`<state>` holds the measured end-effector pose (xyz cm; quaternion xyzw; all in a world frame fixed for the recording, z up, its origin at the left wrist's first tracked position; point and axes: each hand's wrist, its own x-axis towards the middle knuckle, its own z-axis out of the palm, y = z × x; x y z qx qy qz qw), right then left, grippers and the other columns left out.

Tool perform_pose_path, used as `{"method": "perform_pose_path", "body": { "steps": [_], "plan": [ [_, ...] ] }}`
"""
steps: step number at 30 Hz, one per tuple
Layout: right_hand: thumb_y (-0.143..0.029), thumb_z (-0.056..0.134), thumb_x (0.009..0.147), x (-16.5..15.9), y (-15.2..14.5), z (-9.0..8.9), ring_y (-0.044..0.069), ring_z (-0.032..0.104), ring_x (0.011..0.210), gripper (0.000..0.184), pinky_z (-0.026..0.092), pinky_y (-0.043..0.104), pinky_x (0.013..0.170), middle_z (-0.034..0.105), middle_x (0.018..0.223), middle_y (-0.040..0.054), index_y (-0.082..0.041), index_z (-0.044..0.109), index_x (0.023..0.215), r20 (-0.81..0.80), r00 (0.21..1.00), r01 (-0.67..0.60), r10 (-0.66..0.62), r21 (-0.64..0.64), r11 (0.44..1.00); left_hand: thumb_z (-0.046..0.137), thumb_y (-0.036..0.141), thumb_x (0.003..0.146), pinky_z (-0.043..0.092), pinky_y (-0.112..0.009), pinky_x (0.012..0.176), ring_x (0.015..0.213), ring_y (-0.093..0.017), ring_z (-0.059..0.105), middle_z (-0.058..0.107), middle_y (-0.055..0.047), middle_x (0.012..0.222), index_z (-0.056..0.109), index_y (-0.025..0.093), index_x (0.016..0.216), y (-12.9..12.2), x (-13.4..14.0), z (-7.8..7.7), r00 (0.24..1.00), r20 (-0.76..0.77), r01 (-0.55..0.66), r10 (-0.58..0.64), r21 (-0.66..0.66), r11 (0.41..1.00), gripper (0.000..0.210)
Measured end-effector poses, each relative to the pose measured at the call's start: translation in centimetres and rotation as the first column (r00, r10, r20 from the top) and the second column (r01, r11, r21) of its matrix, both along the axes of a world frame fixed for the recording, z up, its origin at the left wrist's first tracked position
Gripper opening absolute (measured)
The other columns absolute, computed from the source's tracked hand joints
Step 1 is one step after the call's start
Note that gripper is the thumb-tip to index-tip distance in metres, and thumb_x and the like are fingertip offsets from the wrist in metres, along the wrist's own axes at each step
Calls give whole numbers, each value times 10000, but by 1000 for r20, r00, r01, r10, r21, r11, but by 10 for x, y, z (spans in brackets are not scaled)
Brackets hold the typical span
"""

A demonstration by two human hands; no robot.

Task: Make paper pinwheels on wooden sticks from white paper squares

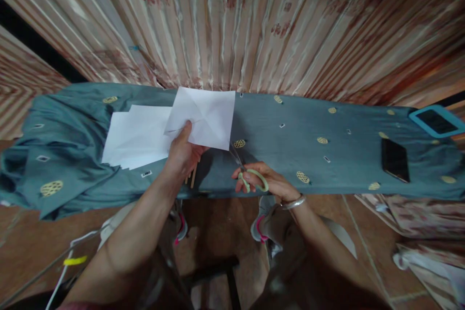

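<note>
Held sheet (214,118): white paper, matt, smooth apart from the creases running across it. Paper stack (140,138): same matt white paper, mostly smooth. Scissors (242,168): slim metal blades; handles (266,185) look like smooth plastic. Thin sticks (193,177): wood by the look, matt — partly hidden, grain can't be made out. Cover (298,150): soft printed cloth, matt, rumpled at the left end, smoother toward the right. Curtain (232,34): pleated fabric, satiny sheen on the folds. Bracelet (293,202): shiny silvery metal. Phone (395,160): smooth, glossy dark face. Blue frame (421,123): plastic-looking, smooth. Floor (356,237): tile — fairly dull.
</note>
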<state>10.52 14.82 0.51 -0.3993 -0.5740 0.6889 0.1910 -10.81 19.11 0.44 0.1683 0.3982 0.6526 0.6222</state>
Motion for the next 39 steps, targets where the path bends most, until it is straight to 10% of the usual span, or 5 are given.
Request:
{"method": "perform_pose_path", "body": {
  "steps": [39],
  "plan": [
    [-680, 605, 748, 0, 4, -8, 107, 550, 622, 578, 409, 221, 523, 667, 744, 61, -119, 644, 879, 10, 999, -49, 49, 29, 998, 516, 291, 906, 594, -372, 786, 920, -221, 664, 703, -86, 998, 589, 156, 1076, -8, 12, -1, 992, -27, 125, -126, -52, 991, 230]
  ]
}}
